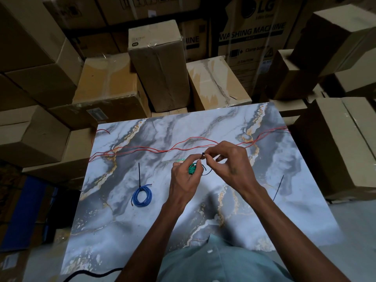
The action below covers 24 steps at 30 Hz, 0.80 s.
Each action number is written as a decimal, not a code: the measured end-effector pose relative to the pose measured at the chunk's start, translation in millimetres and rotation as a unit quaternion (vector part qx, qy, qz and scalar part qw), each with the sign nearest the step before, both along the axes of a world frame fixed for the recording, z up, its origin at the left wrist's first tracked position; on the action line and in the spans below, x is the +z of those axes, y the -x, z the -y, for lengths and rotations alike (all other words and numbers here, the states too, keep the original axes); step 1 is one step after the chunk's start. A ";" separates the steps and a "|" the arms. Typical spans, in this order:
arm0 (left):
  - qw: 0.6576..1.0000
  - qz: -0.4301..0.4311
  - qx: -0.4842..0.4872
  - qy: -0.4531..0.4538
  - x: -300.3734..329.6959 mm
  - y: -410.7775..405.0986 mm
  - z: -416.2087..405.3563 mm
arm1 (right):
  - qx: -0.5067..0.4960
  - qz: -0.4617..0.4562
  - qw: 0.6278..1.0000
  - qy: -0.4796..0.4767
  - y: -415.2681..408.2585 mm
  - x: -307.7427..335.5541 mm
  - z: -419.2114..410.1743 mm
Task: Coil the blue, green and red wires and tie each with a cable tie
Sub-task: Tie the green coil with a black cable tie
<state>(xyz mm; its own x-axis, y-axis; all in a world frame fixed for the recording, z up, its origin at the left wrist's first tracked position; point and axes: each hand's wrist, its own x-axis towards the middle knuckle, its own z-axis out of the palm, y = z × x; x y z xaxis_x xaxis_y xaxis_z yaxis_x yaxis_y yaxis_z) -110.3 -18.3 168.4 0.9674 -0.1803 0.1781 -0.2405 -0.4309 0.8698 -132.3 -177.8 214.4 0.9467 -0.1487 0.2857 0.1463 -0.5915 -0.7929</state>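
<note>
The blue wire [141,196] lies coiled on the marble-patterned table [305,210], bound by a black cable tie [139,175] whose tail points away from me. My left hand [186,180] grips the coiled green wire [192,169] above the table's middle. My right hand [230,161] pinches the end of a second black cable tie [204,157] looped round the green coil, fingertips meeting the left hand's. The red wire [162,149] stretches uncoiled in long strands across the far side of the table, from left edge to right edge.
A spare black cable tie [278,188] lies to the right of my right forearm. Cardboard boxes [160,66] are stacked close around the table's far, left and right sides. A black cord [87,274] curls on the floor at the near left.
</note>
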 end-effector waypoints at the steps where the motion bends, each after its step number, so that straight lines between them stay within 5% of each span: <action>1: 1.000 0.002 -0.002 -0.003 -0.4 -0.4 -0.1 | -0.005 0.005 1.000 0.013 0.5 -0.7 -1.4; 8: 0.998 0.046 -0.001 -0.049 1.5 -0.9 -1.8 | -0.019 0.006 0.996 0.089 -1.9 -5.3 -8.6; 19: 0.998 0.041 0.006 -0.053 1.6 -4.3 -5.9 | -0.056 -0.148 0.968 -0.196 -2.9 3.1 -8.0; 24: 0.995 0.059 -0.010 -0.076 7.3 -2.6 -2.2 | -0.088 -0.152 0.963 -0.206 -3.0 2.9 -8.9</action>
<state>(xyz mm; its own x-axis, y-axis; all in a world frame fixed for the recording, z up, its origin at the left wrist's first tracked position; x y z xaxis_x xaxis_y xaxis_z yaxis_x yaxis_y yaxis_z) -107.7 -16.1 175.7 0.9373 -0.2335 0.2586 -0.3466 -0.5492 0.7604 -129.2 -169.0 217.2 0.9272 -0.3555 -0.1181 -0.2029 -0.2118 -0.9560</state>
